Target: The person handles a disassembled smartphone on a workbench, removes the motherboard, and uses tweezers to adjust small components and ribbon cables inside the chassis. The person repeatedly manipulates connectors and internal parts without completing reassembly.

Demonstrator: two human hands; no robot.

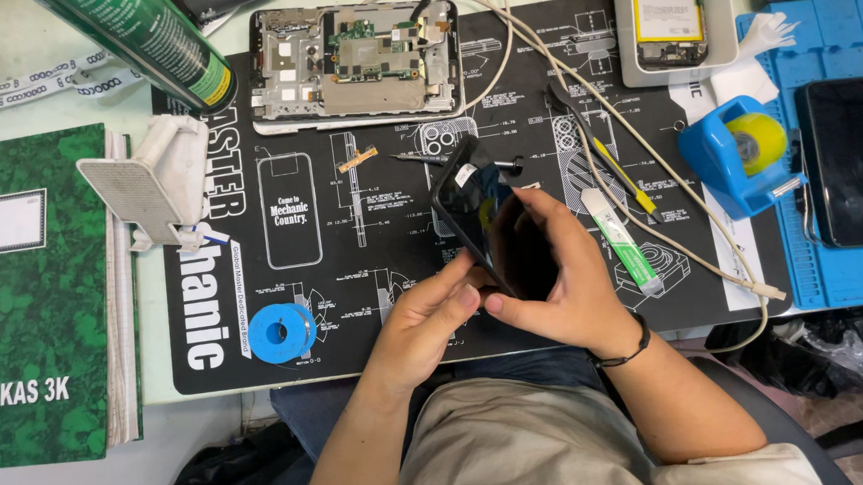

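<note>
My right hand (560, 287) grips a black phone back cover (481, 216), holding it tilted above the black work mat (353, 268). My left hand (426, 320) touches the cover's lower edge with its thumb and fingertips. An opened phone frame (357, 60) with bare circuit boards lies at the mat's far edge. A small brass part (356, 158) and a thin dark tool (421, 158) rest on the mat just beyond the cover.
A blue solder spool (280, 331) sits near the mat's front. A green ledger book (32, 293) lies left, with a white stand (153, 187) and green can (131, 21). A blue tape dispenser (736, 149), white cable (648, 174), glue tube (621, 238), another phone (847, 159) lie right.
</note>
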